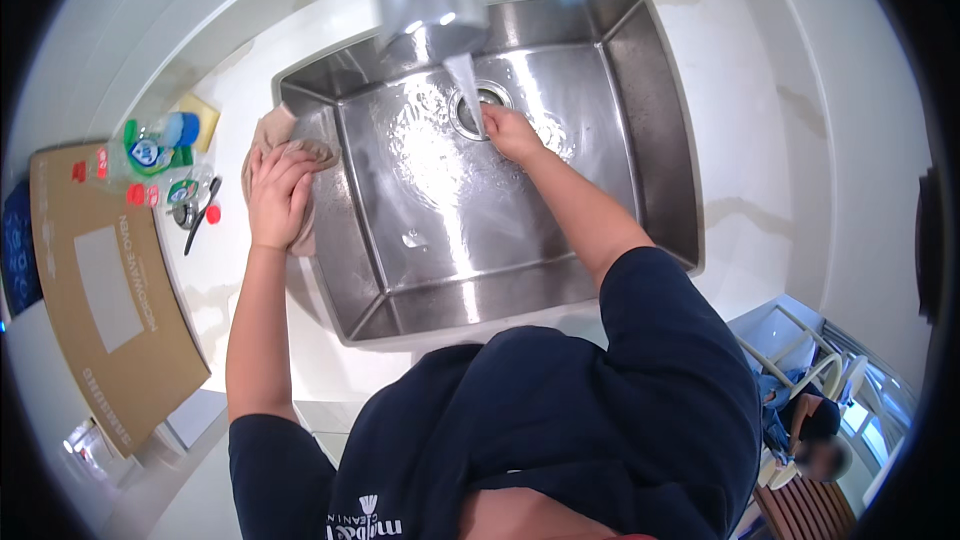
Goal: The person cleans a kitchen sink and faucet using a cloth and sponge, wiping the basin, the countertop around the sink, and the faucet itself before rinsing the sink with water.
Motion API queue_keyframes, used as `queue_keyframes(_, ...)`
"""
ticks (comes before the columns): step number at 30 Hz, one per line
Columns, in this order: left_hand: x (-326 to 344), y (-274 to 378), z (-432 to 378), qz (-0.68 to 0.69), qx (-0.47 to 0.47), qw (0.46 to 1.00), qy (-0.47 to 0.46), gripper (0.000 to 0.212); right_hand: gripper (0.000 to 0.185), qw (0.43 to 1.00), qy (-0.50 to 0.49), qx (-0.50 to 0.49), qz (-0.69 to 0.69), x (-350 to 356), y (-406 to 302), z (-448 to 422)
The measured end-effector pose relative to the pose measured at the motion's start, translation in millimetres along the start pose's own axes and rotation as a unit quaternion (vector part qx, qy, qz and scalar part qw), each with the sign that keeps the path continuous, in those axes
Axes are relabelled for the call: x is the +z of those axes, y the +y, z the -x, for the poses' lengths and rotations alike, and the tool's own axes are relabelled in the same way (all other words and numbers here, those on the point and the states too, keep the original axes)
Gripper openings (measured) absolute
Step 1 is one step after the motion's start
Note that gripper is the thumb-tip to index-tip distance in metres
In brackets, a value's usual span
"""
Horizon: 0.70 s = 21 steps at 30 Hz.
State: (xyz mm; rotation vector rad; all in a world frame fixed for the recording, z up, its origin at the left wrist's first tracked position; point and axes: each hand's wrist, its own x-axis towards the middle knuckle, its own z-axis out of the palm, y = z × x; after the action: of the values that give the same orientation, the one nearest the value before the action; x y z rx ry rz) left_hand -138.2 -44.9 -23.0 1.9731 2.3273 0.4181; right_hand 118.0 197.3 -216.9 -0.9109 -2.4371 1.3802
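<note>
My left hand (279,191) lies over a bunched beige cloth (271,136) on the left rim of the stainless steel sink (480,229), its fingers curving over the folds. Inside the sink, my right hand (511,133) is at the drain (466,114), fingers curled beside its round metal ring. Whether those fingers hold anything is hidden. Water (463,79) pours from the chrome faucet (431,0) right next to my right fingers. A wet film spreads over the sink floor around the drain.
Left of the sink are a yellow sponge (201,122), plastic bottles (154,154), a black-handled brush (201,216) and a red cap (213,214). A microwave oven carton (112,270) stands beyond them. At lower right, a person (814,420) is near a stepladder (787,334).
</note>
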Motion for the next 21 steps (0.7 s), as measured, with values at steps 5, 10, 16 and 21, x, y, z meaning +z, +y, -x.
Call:
queue_keyframes(5, 4.6, -4.3, 5.8, -0.007, 0.016, 0.999, 0.041, 0.017, 0.042, 0.98, -0.101, 0.156, 0.073, -7.0, -46.0, -9.7)
queue_keyframes(10, 9.5, 6.7, 43.1, 0.006, 0.012, 0.997, 0.074, 0.018, 0.056, 0.885, -0.268, -0.07, 0.375, -38.4, -155.6, -11.7)
queue_keyframes(16, 9.0, 45.4, 96.8, 0.055, 0.025, 0.996, 0.066, 0.018, 0.043, 0.922, -0.206, -0.072, 0.319, -98.7, -213.9, -40.3)
queue_keyframes(21, 7.2, 73.9, 167.3, 0.087, 0.003, 0.994, 0.063, 0.017, 0.031, 0.972, -0.194, 0.13, -0.011, -114.3, -275.2, 0.5)
